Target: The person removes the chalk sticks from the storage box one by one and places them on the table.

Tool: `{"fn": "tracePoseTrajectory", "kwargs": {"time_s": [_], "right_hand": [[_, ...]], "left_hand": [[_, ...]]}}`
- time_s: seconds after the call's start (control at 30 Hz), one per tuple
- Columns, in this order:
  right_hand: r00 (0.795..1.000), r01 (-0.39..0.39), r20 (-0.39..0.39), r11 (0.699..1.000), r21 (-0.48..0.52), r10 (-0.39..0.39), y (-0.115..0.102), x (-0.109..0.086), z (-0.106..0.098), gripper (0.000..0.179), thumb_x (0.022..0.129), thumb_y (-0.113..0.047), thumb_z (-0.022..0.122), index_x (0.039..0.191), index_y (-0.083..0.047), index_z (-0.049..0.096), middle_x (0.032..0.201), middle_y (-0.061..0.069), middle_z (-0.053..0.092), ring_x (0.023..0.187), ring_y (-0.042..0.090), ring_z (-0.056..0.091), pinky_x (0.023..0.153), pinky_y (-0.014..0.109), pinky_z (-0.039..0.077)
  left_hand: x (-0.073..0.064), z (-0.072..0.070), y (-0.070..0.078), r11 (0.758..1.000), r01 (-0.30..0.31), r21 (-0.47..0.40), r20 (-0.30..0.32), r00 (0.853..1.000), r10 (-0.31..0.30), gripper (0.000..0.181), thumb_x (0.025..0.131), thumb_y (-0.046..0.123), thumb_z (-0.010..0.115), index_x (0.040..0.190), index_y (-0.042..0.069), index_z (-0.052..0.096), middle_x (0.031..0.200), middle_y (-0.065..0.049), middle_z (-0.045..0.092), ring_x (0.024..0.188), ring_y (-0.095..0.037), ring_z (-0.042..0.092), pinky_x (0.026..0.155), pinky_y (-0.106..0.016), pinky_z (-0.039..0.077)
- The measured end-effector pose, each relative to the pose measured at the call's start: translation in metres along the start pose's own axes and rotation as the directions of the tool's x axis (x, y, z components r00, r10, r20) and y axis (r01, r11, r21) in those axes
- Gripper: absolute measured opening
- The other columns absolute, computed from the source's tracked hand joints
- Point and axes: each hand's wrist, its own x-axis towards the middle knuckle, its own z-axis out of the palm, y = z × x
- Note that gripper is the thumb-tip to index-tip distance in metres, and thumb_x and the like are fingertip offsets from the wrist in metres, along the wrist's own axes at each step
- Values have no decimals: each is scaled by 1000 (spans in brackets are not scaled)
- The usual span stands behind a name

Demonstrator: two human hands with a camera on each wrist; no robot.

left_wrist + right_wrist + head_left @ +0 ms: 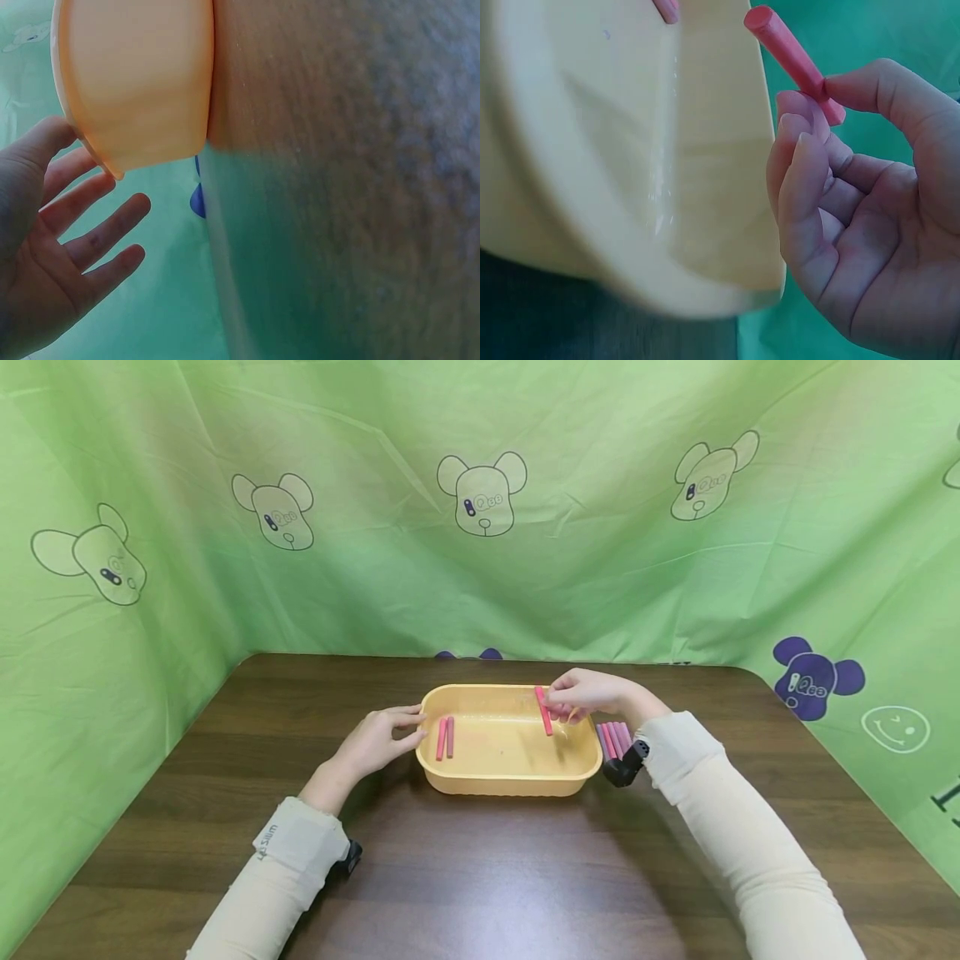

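My right hand (592, 692) pinches a pinkish-red stick (791, 52) between thumb and fingertips. It holds the stick tilted over the right part of a shallow yellow plastic basin (510, 786). At the basin's left end, my left hand (375, 742) touches the rim with thumb and fingertips, the other fingers spread loosely in the left wrist view. Inside the basin on the left lie two sticks side by side, one pinkish-red (441, 740) and one duller pink (450, 737).
Several pink and purple sticks (615, 737) lie in a row on the table just right of the basin, partly hidden by my right wrist's camera (627, 765). The brown wooden table (480, 868) meets a green printed curtain (360, 602) behind and at both sides.
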Motion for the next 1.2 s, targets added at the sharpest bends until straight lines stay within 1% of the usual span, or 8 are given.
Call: {"fn": "tracePoseTrajectory", "kwargs": {"time_s": [0.27,0.43,0.53,0.73,0.8,0.97,1.03,1.2], "right_hand": [[1000,-6,-20,996,94,8,10,-13,-4,21,92,-16,52,71,-11,51,70,-4,54,63,6,50,57,18,43],[999,-7,-33,992,127,11,16,-18,-9,21,92,-17,53,72,-12,50,71,-5,55,64,5,52,58,18,45],[999,-8,-41,989,145,14,21,-21,-11,19,93,-16,51,75,-12,52,72,-5,56,64,5,53,60,19,48],[997,0,-72,987,160,12,30,-29,-17,13,94,-14,50,84,-8,56,76,-3,59,67,6,58,67,23,54],[997,11,-81,988,154,1,32,-32,-19,14,94,-15,49,86,-7,57,76,-3,60,69,8,59,69,26,56],[993,12,-120,991,134,4,39,-39,-24,18,95,-17,46,93,-4,59,72,-3,61,72,9,62,75,32,57],[991,9,-130,991,136,9,42,-41,-26,19,95,-18,46,95,-4,58,72,-5,60,73,8,63,76,31,57],[993,30,-119,984,175,-9,49,-47,-28,17,96,-18,45,96,-7,58,77,-6,63,74,5,62,76,26,56]], "left_hand": [[0,0,0,1000,7,-3,3,1000,-7,37,89,23,61,121,4,63,133,-10,57,126,-27,51,104,-42,41],[0,1,0,1000,8,-8,2,1000,-8,37,89,23,61,121,4,63,133,-11,57,127,-28,50,105,-42,41],[0,1,-1,1000,7,-6,3,1000,-7,37,89,23,61,121,4,63,133,-11,57,126,-28,51,105,-42,41],[0,1,-1,1000,8,-2,2,1000,-8,37,89,23,61,121,5,63,133,-11,57,126,-28,51,105,-42,41],[0,1,0,1000,11,-6,2,1000,-11,37,89,23,61,121,5,63,133,-11,57,127,-28,50,105,-42,41],[0,1,0,1000,16,-13,4,1000,-16,37,89,23,61,121,5,63,133,-10,57,127,-27,50,105,-42,41],[0,1,-1,1000,16,-13,3,1000,-16,37,89,23,61,121,6,63,133,-10,57,127,-27,50,105,-42,41],[0,2,-2,1000,10,-9,-1,1000,-10,36,89,23,61,121,6,64,133,-10,57,127,-27,50,105,-42,41]]}}
